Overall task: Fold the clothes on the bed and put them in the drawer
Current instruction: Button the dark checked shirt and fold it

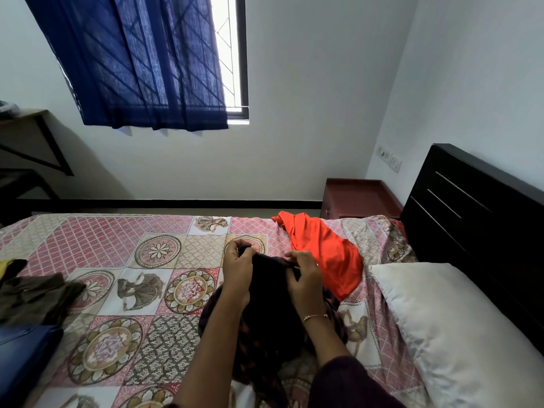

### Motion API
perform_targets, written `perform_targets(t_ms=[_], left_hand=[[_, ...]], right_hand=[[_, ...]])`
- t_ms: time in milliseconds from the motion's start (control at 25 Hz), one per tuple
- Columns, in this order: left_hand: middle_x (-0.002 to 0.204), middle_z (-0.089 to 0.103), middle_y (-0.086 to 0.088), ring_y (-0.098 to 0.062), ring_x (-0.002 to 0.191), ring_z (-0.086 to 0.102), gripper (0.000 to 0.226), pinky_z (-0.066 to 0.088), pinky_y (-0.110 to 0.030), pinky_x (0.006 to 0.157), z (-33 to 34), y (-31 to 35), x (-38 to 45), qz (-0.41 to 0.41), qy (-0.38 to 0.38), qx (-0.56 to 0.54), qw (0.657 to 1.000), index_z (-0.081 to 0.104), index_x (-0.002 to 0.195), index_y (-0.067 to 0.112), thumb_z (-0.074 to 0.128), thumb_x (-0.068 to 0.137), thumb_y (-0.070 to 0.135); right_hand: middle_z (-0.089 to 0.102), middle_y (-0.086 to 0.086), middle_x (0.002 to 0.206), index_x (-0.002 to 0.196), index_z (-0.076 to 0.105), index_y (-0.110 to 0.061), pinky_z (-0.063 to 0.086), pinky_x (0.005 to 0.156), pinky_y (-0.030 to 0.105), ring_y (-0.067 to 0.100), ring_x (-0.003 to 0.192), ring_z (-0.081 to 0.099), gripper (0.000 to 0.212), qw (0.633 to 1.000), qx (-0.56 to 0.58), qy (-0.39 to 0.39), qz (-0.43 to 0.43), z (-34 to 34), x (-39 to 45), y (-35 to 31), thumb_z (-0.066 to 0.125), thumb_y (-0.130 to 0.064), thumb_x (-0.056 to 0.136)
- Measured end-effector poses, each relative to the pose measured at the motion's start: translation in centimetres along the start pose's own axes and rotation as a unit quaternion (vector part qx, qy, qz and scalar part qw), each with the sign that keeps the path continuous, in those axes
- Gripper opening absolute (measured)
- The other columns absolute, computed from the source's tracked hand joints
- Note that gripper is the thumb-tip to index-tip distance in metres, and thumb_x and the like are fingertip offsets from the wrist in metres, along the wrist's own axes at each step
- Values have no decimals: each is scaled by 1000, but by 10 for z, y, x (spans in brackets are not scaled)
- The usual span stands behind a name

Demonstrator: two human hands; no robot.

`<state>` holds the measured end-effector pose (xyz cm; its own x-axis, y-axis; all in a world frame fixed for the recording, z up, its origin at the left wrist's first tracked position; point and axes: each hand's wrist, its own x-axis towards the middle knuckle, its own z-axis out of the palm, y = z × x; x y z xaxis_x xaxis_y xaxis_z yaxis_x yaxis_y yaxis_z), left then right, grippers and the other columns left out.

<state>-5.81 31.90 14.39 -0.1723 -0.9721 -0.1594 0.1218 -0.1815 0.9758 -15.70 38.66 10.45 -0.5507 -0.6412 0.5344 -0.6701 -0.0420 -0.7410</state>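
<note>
A dark garment (273, 293) (black, with a faint reddish pattern lower down) is held up over the bed (164, 260) by both hands. Its top edge is pinched by the left hand (237, 266), whose fingers (235, 245) are curled round a bunched corner, and by the right hand (303, 278), whose fingers (294, 256) are bent over the cloth beside it. The rest of the garment hangs down between the forearms and is spread on the patterned bedcover. A thin bracelet (315, 317) is worn on the right wrist.

An orange garment (321, 251) is laid unfolded on the bed just beyond the right hand, near the white pillow (441, 328). At the left edge, an olive-brown garment (38, 295) is crumpled on the bed, with blue denim (26, 346) just beside it. A reddish bedside cabinet (356, 198) is set against the wall beside the black headboard (477, 207). A blue curtain (141, 60) is hung over the window.
</note>
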Motion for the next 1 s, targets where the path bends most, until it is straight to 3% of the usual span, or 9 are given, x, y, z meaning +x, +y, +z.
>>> perform_targets(t_ms=[120, 240, 320, 400, 560, 680, 760, 880, 1000], left_hand=[[80, 53, -7, -17, 69, 49, 22, 42, -31, 63, 4, 7, 9, -30, 13, -21, 999, 49, 77, 19, 51, 91, 3], [82, 55, -8, -18, 71, 53, 14, 46, -30, 63, 12, 14, 13, -61, -29, -12, 998, 51, 83, 16, 54, 91, 5], [86, 54, -12, -20, 74, 54, 17, 47, -31, 65, 19, 19, 10, -96, -93, -40, 990, 47, 94, 11, 61, 85, 10], [87, 47, -16, -24, 73, 50, 46, 46, -32, 62, 23, 18, 7, -142, -136, -115, 974, 36, 102, 9, 63, 65, 9], [78, 49, -12, -22, 67, 51, 38, 45, -30, 59, 30, 2, -8, -95, -120, -89, 984, 35, 90, 17, 43, 80, -19], [76, 58, -10, -25, 77, 56, 27, 48, -38, 75, 32, -10, -19, -17, -134, -32, 990, 51, 73, 13, 55, 85, -11], [72, 62, -7, -22, 76, 58, 26, 49, -36, 78, 31, -13, -18, 29, -93, 17, 995, 58, 67, 13, 61, 84, -6], [75, 67, -2, -16, 75, 62, 23, 50, -24, 73, 31, -14, -19, 90, -53, 64, 992, 62, 71, 18, 65, 82, -3], [87, 71, -6, -18, 84, 67, 12, 53, -30, 80, 31, -19, -16, 153, -49, 142, 977, 70, 87, 14, 68, 81, 4]], right_hand=[[70, 5, 81, 89, 73, 0, 47, 75, 24, 11, 76, 60, 11, 996, 7, -86, 37, -17, 18, -3, 68, -1, 79], [60, 2, 72, 86, 70, -5, 44, 65, 18, -4, 59, 54, 8, 947, 153, -191, 206, -33, 26, -9, 62, -4, 86], [61, 2, 68, 77, 65, -10, 47, 59, 19, 7, 60, 56, 14, 889, 283, -164, 320, -42, 29, -11, 59, -4, 88], [63, 0, 63, 73, 63, -12, 48, 53, 19, 10, 57, 58, 19, 868, 322, -71, 372, -46, 35, -8, 58, -4, 89], [64, 3, 73, 73, 64, -14, 50, 70, 30, 17, 71, 59, 18, 889, 293, 26, 351, -42, 39, -7, 62, -3, 87], [67, 5, 76, 74, 66, -16, 52, 75, 34, 19, 75, 62, 17, 912, 264, 9, 314, -31, 29, -11, 65, -1, 83], [69, 6, 77, 72, 67, -19, 53, 79, 37, 20, 77, 64, 20, 924, 248, -8, 292, -25, 25, -13, 67, -2, 81], [70, 4, 76, 68, 68, -24, 55, 80, 38, 20, 77, 66, 24, 936, 224, -16, 273, -20, 25, -13, 69, -2, 80], [70, 1, 74, 68, 67, -26, 55, 78, 35, 19, 76, 67, 26, 943, 200, 11, 264, -20, 25, -15, 69, -3, 79]])
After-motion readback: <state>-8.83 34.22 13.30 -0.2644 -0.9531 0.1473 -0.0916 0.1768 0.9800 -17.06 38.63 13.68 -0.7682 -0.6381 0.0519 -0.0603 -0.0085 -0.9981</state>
